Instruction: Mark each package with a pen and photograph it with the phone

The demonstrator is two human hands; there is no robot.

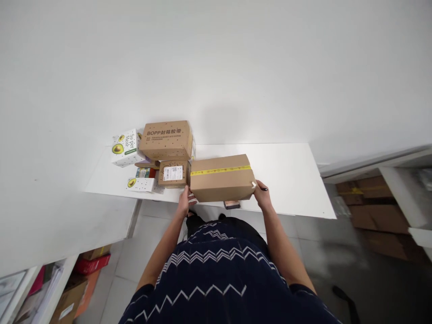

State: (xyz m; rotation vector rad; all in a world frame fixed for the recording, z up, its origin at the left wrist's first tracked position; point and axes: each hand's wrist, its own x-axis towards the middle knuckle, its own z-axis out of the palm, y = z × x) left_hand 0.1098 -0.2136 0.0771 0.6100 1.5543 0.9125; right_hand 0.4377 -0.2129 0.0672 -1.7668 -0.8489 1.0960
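A brown cardboard box (221,177) with yellow tape along its top is between my two hands at the front of the white table. My left hand (185,200) grips its lower left corner, some fingers reaching beneath its front edge. On the other end, my right hand (262,195) holds the right side. A small dark object (264,189), perhaps a pen, sticks out of that hand; its kind is unclear. A white scrap (254,185) shows at the box's right corner. Partly under the front of the box lies a phone-like dark object (232,204).
Left on the white table (286,180) stand a BOPP carton (165,139), a smaller labelled box (173,174) and white avocado-print boxes (126,147). A white wall rises behind. Shelves with cartons (374,202) are at right, more shelves (40,292) at lower left.
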